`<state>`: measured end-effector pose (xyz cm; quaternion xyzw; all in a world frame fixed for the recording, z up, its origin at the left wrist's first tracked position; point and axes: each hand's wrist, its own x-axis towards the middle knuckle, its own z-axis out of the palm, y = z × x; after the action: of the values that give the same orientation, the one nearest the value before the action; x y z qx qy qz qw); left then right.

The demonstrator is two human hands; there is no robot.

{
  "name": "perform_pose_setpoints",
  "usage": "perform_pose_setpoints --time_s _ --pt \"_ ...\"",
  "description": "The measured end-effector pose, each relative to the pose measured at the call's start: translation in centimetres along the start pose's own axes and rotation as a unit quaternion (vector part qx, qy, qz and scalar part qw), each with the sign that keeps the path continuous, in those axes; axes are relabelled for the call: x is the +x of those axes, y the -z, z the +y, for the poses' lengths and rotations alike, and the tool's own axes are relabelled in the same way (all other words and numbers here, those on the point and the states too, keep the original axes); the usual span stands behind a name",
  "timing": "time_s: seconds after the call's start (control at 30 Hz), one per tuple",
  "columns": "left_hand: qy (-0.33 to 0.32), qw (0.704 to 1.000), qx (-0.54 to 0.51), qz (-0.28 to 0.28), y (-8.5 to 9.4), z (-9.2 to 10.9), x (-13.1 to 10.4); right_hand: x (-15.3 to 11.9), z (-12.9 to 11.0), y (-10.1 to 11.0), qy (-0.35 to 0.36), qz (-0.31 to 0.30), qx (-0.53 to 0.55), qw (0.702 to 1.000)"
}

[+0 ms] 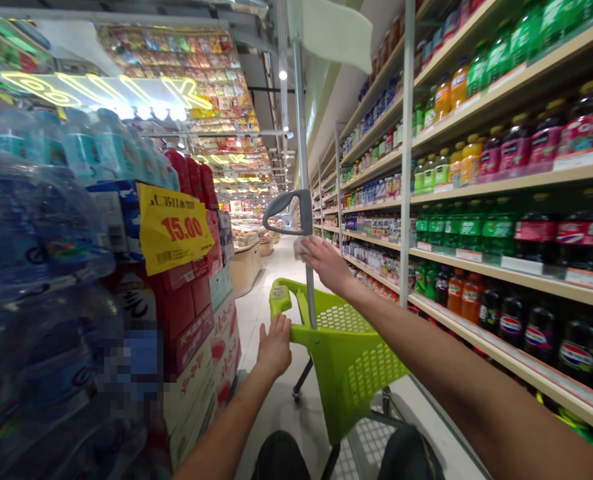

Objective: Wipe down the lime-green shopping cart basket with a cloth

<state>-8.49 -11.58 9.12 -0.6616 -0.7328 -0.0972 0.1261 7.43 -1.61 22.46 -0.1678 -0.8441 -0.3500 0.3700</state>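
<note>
A green plastic shopping cart (349,360) stands right in front of me, with a grey pole (301,113) rising from its near side. A dark grey looped handle (296,212) is fixed on the pole. My left hand (275,347) rests on the cart's green rim, its fingers curled over the edge. Just below the looped handle, my right hand (325,263) reaches to the pole with a crumpled whitish tissue or cloth (301,249) under its fingertips. The cart basket's holed wall shows beyond my right forearm.
Shelves of bottled drinks (496,223) line the right side. Stacked water packs (36,267) and boxes (196,333) with a yellow price sign (176,228) crowd the left. A tiled aisle (271,267) runs ahead past wooden display counters (246,267).
</note>
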Motion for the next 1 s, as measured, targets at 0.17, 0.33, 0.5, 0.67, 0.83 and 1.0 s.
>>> perform_pose_setpoints --time_s 0.17,0.33,0.5,0.67,0.83,1.0 --pt "0.001 1.000 0.000 0.003 -0.2 -0.1 0.0 -6.8 -4.0 -2.7 0.164 -0.069 0.033 0.984" --pt "0.005 1.000 0.000 -0.003 0.0 0.0 0.1 -3.7 -2.9 -1.7 0.082 -0.041 0.029 0.995" --pt "-0.001 1.000 -0.002 0.003 0.1 0.3 -0.2 -1.5 -1.9 -0.7 -0.011 0.006 0.023 1.000" --pt "-0.005 1.000 0.002 0.008 -0.2 0.1 -0.1 -8.9 -4.6 -3.2 0.165 -0.090 0.059 0.980" --pt "-0.004 1.000 0.002 0.011 -0.4 0.0 0.2 -6.0 -3.0 -2.3 0.098 -0.065 0.045 0.992" --pt "-0.003 1.000 0.003 0.006 -0.2 0.2 -0.1 -4.1 -2.5 -1.5 0.012 -0.015 0.032 0.999"
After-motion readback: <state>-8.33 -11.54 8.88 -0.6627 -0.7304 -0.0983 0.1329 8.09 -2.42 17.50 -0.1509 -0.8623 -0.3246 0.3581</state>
